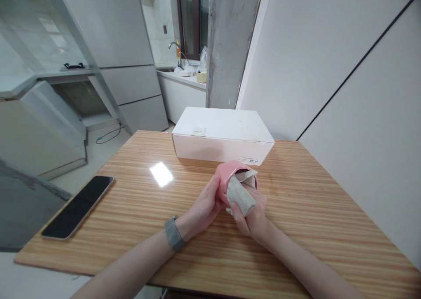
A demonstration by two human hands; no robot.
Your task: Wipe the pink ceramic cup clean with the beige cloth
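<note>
A pink cup [226, 176] is held tilted just above the wooden table [138, 211], in front of a white box [222, 134]. My left hand [205, 207] is wrapped round the cup's left side. My right hand [251, 213] grips a grey-beige cloth [240, 196], pressed into and over the cup's mouth. A grey watch band sits on my left wrist.
A black phone [79, 207] lies face up near the table's left edge. White wall panels stand close along the right. Behind the box are a grey pillar, a counter with a sink and tap, and grey cabinets to the left.
</note>
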